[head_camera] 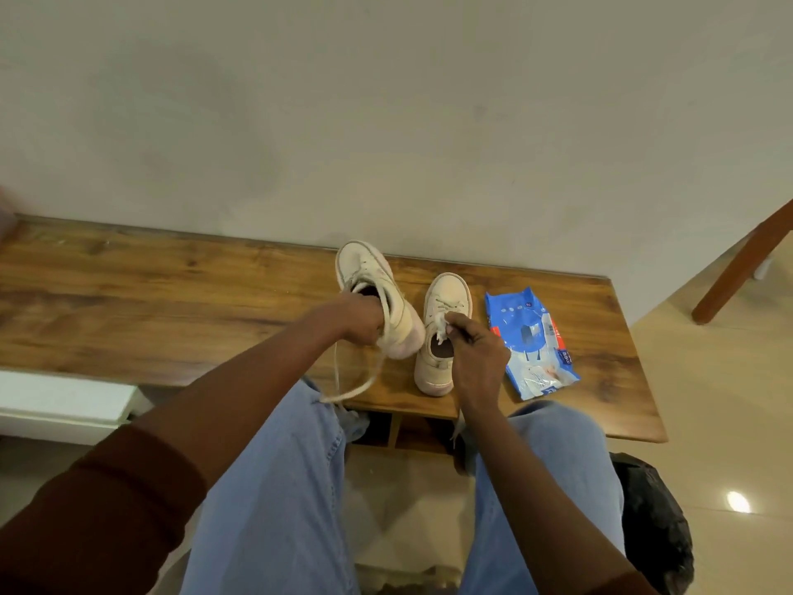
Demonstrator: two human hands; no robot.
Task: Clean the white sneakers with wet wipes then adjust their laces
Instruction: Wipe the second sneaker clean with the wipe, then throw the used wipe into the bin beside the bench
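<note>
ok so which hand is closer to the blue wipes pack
Right. The right hand pinches the laces of the flat sneaker, just left of the wipes pack. The left hand grips the tilted sneaker, farther left.

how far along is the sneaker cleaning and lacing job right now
Done: hard to tell; the wet wipes pack lies on the wooden bench beside the shoes, and no used wipe shows. In hand: the left hand holds the left sneaker tilted up, its lace hanging loose, while the right hand pinches the laces of the right sneaker, which stands flat. Left: tidying both sets of laces.
</note>
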